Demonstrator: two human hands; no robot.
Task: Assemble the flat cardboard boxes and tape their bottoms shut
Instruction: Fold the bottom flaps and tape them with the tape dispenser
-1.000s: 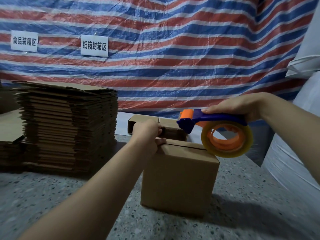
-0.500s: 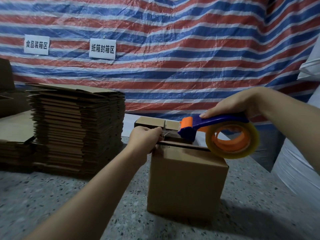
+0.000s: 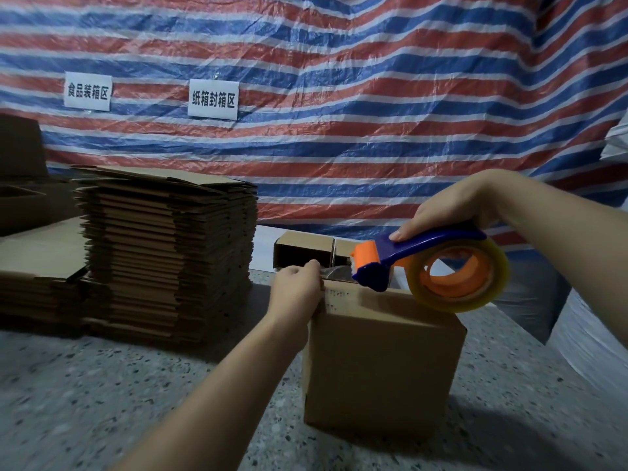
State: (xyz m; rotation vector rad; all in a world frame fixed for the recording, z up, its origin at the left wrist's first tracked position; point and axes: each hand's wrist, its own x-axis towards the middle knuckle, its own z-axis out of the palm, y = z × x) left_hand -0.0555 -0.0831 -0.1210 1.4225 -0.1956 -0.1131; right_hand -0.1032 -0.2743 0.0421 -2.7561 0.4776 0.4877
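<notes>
Left hand pinching clear tape end on cardboard box, right hand gripping tape dispenser — risk: slack strip wrinkling, wandering off-seam.

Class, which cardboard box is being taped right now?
The upright box beneath the tape dispenser, touched by the left hand; others lie flat or behind.

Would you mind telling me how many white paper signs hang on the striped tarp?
2: one white paper sign at far left, another right of it, above the flat cardboard stack.
</notes>
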